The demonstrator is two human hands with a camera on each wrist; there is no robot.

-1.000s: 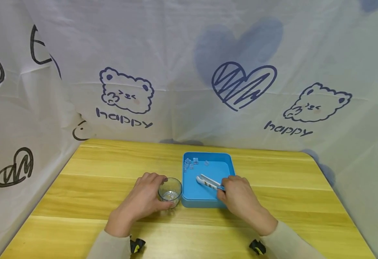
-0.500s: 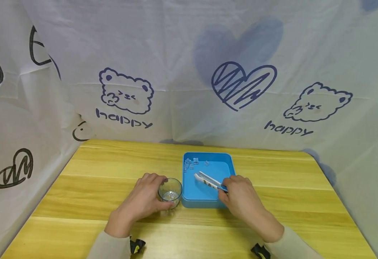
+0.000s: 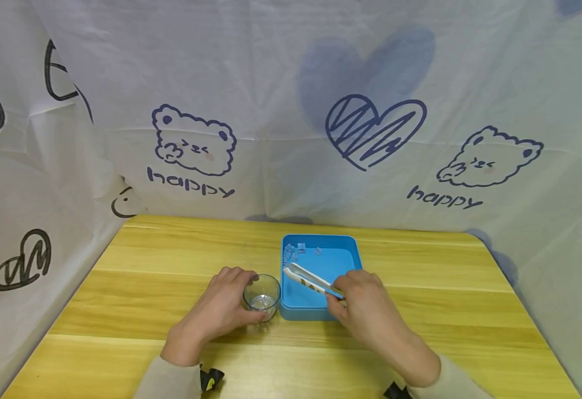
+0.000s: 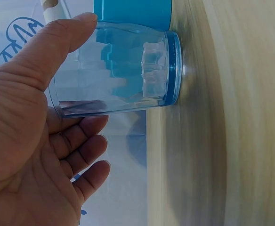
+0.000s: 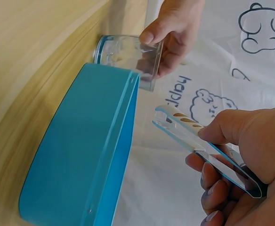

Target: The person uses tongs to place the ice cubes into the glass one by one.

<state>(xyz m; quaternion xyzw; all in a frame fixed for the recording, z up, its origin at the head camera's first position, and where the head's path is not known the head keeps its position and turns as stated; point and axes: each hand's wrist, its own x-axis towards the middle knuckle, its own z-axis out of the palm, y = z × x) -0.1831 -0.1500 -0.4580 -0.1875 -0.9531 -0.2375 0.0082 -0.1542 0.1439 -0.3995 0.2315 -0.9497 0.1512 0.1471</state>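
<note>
My left hand point(image 3: 223, 302) holds a clear glass cup point(image 4: 121, 70) between thumb and fingers. The cup stands upright on the table, with clear cubes point(image 4: 154, 70) at its bottom. Close on its right is a blue tray point(image 3: 310, 315). My right hand point(image 3: 370, 310) grips a small pair of white and blue tongs point(image 5: 194, 127) with brown marks. Above the tray's left side, the tong tips point toward the cup; a clear piece shows between them in the right wrist view. Several clear cubes point(image 3: 288, 252) lie in the tray's far left corner.
A single clear cube point(image 3: 318, 251) and another clear cube point(image 3: 301, 247) lie apart near the tray's back wall. The yellow wood-grain table point(image 3: 171, 244) ends at a white printed cloth point(image 3: 281, 138) behind. More cloth hangs at both sides.
My right hand has carried the tongs left and up, from inside the tray toward its left wall near the cup. The left hand and cup have stayed put.
</note>
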